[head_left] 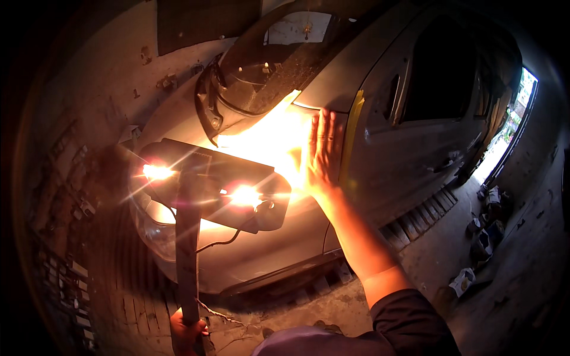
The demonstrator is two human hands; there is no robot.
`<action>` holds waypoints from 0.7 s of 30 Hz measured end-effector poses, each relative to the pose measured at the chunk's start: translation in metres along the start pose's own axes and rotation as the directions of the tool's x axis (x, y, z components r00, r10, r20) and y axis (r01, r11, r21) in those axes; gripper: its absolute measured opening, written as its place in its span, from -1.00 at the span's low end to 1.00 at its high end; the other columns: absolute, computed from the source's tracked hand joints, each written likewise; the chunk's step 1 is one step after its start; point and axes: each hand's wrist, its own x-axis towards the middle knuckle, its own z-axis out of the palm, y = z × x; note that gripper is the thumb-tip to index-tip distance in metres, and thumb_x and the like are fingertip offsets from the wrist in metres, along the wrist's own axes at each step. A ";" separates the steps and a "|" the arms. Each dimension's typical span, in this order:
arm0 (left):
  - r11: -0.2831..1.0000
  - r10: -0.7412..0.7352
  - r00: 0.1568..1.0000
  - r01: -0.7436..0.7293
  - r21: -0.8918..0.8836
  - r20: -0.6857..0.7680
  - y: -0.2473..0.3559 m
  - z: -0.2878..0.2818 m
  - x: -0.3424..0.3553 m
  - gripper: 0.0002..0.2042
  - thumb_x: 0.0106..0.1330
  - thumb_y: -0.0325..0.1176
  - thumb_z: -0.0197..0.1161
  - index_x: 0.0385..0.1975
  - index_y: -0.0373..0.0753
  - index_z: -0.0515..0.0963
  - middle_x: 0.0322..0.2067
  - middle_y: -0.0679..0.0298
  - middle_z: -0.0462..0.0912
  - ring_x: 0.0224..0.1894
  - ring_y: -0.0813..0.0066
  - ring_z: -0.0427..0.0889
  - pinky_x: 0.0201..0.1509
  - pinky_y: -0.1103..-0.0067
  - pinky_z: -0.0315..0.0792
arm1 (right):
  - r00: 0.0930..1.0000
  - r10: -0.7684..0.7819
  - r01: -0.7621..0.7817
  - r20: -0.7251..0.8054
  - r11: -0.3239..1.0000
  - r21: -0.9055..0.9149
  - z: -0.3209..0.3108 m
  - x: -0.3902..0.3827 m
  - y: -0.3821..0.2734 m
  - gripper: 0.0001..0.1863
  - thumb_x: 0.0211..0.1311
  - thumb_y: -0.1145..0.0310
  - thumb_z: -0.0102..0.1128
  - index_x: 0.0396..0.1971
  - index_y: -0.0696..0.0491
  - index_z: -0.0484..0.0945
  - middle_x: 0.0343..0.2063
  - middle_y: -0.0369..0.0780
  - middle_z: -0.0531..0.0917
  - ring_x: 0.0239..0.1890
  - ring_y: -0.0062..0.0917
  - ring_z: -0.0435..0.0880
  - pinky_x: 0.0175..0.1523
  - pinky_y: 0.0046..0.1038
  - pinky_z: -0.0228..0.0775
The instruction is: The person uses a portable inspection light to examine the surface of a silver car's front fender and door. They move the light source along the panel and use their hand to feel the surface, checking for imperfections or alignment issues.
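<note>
My left hand is closed round a dark upright post at the bottom, which carries a dark heat lamp housing with two glowing lamps and a cable. The lamp throws a glaring light onto the front fender of a silver car. My right hand is open, fingers stretched out and together, lying flat on or just over the lit panel, beside a strip of yellow masking tape. The glare hides the panel's surface left of that hand.
The windscreen and headlight are in view. A stained wall stands behind. Floor gratings run along the car. Several cans and bags lie at the right, below a bright opening. A metal rack is at the lower left.
</note>
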 end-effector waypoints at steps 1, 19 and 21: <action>1.000 -0.006 1.000 0.006 0.004 -0.004 0.000 0.000 -0.001 -0.78 0.00 -0.57 0.34 -0.36 -0.36 0.48 -0.60 0.26 0.55 -0.58 0.47 0.62 -0.56 0.49 0.62 | 1.000 -0.004 0.004 -0.011 1.000 0.007 0.005 -0.009 -0.001 -0.03 0.22 0.03 0.15 0.39 0.31 -0.13 0.40 0.19 -0.07 0.43 0.15 -0.09 0.42 0.18 -0.23; 0.995 0.026 0.999 -0.023 0.092 -0.029 -0.003 0.008 -0.004 -0.84 0.01 -0.54 0.28 -0.44 -0.29 0.43 -0.60 0.32 0.50 -0.62 0.51 0.59 -0.59 0.50 0.60 | 0.997 0.067 -0.067 -0.044 0.998 -0.002 0.006 -0.013 0.005 -0.02 0.24 0.02 0.18 0.36 0.36 -0.12 0.37 0.26 -0.09 0.41 0.25 -0.12 0.42 0.16 -0.18; 0.996 0.043 0.999 -0.043 0.084 0.000 -0.004 0.011 0.001 -0.83 0.01 -0.52 0.29 -0.43 -0.28 0.43 -0.59 0.33 0.50 -0.61 0.52 0.60 -0.58 0.51 0.60 | 0.995 0.091 -0.090 -0.033 0.996 0.023 0.003 -0.041 0.010 -0.02 0.23 0.06 0.19 0.37 0.34 -0.16 0.37 0.27 -0.11 0.41 0.27 -0.14 0.41 0.19 -0.23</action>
